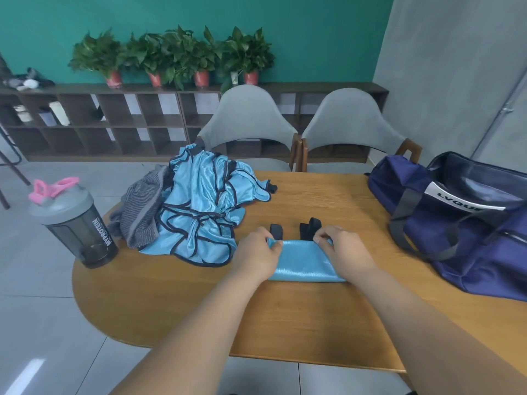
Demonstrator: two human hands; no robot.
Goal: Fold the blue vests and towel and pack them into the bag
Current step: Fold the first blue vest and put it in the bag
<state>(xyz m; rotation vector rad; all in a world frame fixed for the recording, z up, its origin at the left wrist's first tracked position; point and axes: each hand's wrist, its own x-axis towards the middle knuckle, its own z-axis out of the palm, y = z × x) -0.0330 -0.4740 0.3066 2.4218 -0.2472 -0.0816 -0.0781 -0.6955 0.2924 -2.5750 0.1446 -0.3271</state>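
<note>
- Pinching far corners of the vest [302, 263] with left hand [256, 252] and right hand [343, 250], centre frame.
- Keep corners level, tuck black straps [309, 228] in, press flat.

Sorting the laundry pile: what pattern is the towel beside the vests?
The towel is grey with fine dark stripes; head view.

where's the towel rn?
Head view: the grey towel lies crumpled at the left edge of the table, between the shaker bottle and the heap of unfolded blue vests.
</note>
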